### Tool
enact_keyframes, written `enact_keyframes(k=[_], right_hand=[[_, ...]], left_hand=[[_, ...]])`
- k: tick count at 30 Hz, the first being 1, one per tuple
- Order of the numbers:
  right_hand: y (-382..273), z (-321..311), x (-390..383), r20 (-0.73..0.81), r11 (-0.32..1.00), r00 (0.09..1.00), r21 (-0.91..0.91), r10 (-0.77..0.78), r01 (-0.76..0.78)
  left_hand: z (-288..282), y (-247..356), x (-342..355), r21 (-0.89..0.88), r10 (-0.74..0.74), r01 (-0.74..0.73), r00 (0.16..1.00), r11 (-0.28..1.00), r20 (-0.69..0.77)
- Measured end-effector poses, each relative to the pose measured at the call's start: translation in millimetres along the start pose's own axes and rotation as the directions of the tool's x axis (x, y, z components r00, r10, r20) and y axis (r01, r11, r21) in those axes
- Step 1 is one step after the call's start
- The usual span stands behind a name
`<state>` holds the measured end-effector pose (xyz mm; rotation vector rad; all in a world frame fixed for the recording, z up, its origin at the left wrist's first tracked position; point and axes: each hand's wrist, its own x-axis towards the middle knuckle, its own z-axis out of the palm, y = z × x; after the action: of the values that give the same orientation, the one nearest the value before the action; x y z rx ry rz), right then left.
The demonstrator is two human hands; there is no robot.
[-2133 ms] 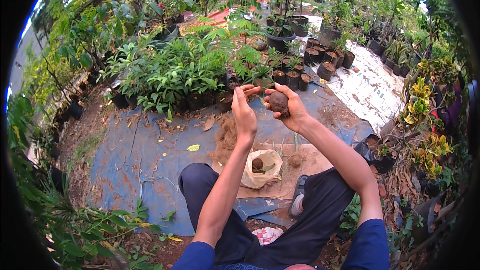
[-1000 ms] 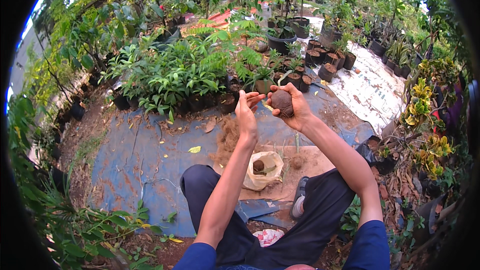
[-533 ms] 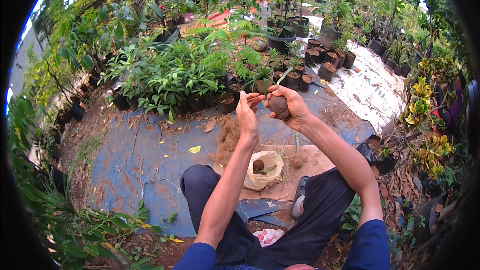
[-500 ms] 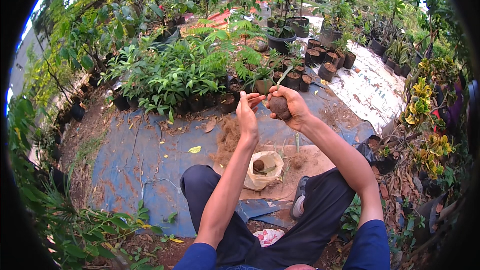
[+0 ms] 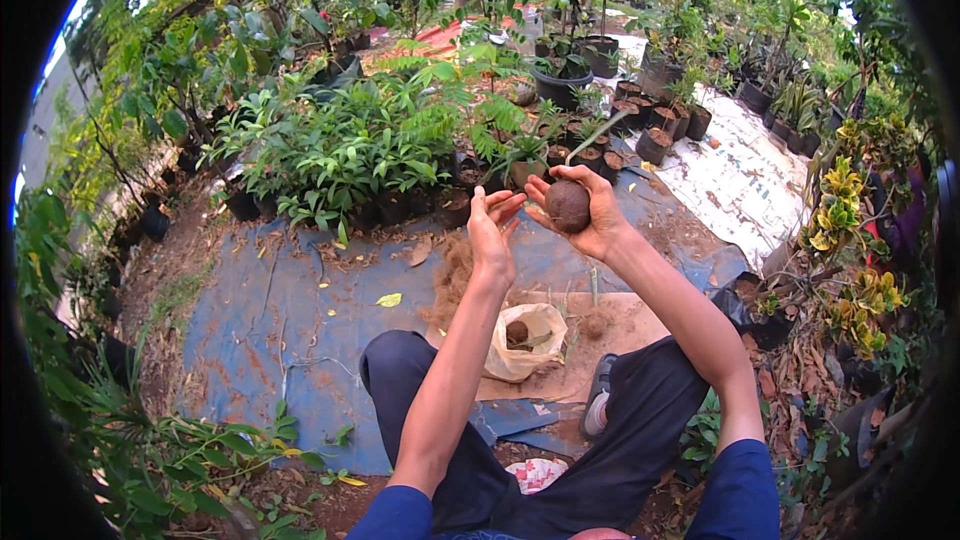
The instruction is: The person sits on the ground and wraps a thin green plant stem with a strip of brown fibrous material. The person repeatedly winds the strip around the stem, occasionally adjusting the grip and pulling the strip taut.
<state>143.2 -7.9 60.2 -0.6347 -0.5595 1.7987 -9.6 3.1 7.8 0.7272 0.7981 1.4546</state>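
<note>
A round brown soil ball (image 5: pixel 568 206) rests in my right hand (image 5: pixel 598 220), its fingers curled round the far side and the thumb over the top. From behind the fingers a long pale green leaf or stem (image 5: pixel 597 135) rises to the right; where it joins the ball is hidden. My left hand (image 5: pixel 492 232) is held up just left of the ball, fingers apart, palm turned toward it, with nothing in it. Below both hands stands an open cream bag (image 5: pixel 510 364) with a similar brown ball (image 5: pixel 517 331) inside.
Loose brown fibre (image 5: pixel 455 275) lies on the blue tarp (image 5: pixel 300 310), beside a tan sheet (image 5: pixel 640 318) with a small fibre clump (image 5: pixel 595 325). Leafy seedlings (image 5: pixel 350 145) stand beyond at left. Several black pots (image 5: pixel 655 145) line the far side. A white sheet (image 5: pixel 735 155) lies at right.
My right hand has turned, so more of the soil ball shows and it sits slightly higher. The green leaf or stem now leans further right. My left hand stays nearly in place.
</note>
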Motion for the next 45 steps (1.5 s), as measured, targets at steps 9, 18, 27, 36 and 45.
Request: enact_keyframes(k=[9,18,27,36,45], right_hand=[[-3.2,-2.4,9.5,-0.083,0.971,0.995,-0.237,-0.047,0.026],[7.0,-2.9,4.0,0.091,0.839,0.967,-0.481,-0.239,0.253],[14.7,1.9,3.4,0.563,-0.188,0.515,-0.772,-0.646,0.608],[6.6,-8.1,7.5,0.274,0.274,0.749,-0.811,-0.603,0.517],[6.2,-9.8,8.8,0.275,0.261,0.712,-0.797,-0.646,0.544]], left_hand=[[2.5,-3.2,-2.4,0.015,0.001,-0.001,1.0,1.0,0.002],[21.5,-10.5,-13.5,0.105,0.122,-0.147,0.968,0.983,0.219],[19.1,-18.3,-18.1,-0.123,-0.184,0.213,0.959,0.969,0.215],[13.0,-18.4,-9.5,-0.219,-0.213,0.259,0.954,0.941,0.21],[13.7,-18.0,-11.6,-0.239,-0.236,0.289,0.946,0.927,0.224]])
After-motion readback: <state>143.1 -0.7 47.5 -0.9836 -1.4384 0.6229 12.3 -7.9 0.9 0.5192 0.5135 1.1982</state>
